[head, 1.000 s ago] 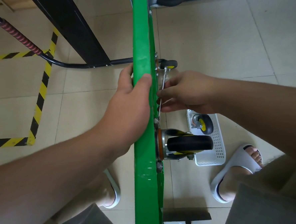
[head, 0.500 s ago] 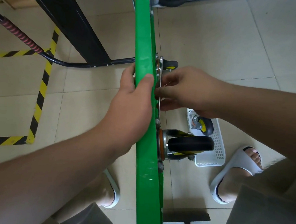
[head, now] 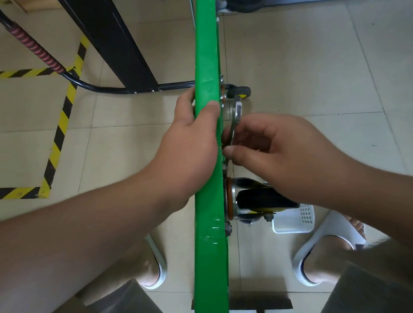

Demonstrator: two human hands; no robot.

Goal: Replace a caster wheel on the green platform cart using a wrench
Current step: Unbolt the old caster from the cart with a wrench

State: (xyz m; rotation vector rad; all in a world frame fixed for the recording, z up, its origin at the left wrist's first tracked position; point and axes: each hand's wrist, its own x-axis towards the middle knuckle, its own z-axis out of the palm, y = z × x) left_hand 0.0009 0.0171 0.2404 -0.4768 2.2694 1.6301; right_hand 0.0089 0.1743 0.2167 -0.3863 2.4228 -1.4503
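Green platform cart [head: 207,67] stands on its edge on the floor, running straight away from me between my two hands. My left hand [head: 191,143] grips the cart's upper edge: the thumb lies curled across the green rim and the fingers wrap down the far, left face. My right hand [head: 280,151] is on the underside of the deck, fingers curled in and pinching the shaft of a silver metal wrench [head: 236,114]. The wrench points up and away from me, close against the deck, and its head sits just below a small far caster [head: 238,92]. What its lower end meets I cannot tell, since my fingers hide it.

Just under my right wrist a black caster wheel with a yellow hub [head: 260,200] sticks out sideways from the deck on its steel bracket. Behind it a white plastic basket [head: 296,220] rests on the floor, partly covered by my forearm. My feet in white slippers [head: 326,238] stand either side of the cart on the beige tiled floor [head: 302,77]. To the left, the cart's black tubular handle [head: 122,89] lies low, past yellow-and-black striped floor tape [head: 62,123]
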